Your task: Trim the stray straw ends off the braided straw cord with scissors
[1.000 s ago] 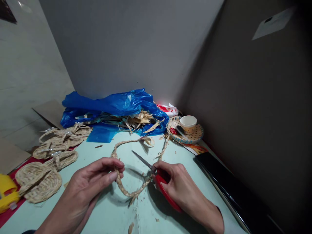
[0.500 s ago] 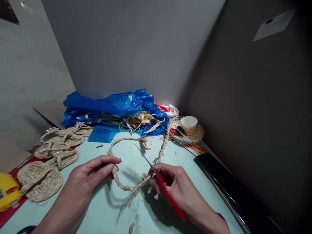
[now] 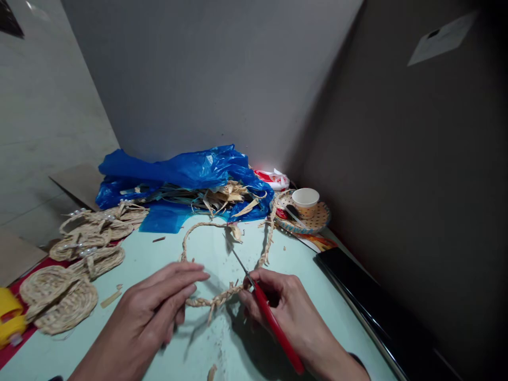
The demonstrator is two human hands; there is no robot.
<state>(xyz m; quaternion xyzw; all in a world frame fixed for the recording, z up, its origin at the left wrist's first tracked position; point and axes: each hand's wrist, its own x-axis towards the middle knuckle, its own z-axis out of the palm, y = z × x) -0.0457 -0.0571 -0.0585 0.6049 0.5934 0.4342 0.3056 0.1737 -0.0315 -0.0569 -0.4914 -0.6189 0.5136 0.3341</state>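
A braided straw cord (image 3: 222, 297) curves in a loop above the pale green table, with short fibre ends sticking out of the braid. My left hand (image 3: 166, 304) is closed round the loop's left side, fingers stretched forward over the thumb, covering part of the braid. In my right hand (image 3: 278, 301) are red-handled scissors (image 3: 273, 323), their narrow blades pointing away and to the left. The same hand's thumb and fingertips pinch the cord near the scissors' pivot. From there the cord runs back towards a woven tray (image 3: 323, 222).
Several woven straw slippers (image 3: 59, 296) with pearl beads lie left, beside a yellow object (image 3: 10, 317). A blue plastic bag (image 3: 174, 166) with dry husks (image 3: 226, 198) is at the back. A white cup (image 3: 305, 198) stands on the tray; a black glossy object (image 3: 369, 312) lies right.
My left hand has moved slightly right and down along the cord, its fingers straighter. The near part of the loop has shifted with it. My right hand still holds the scissors and cord.
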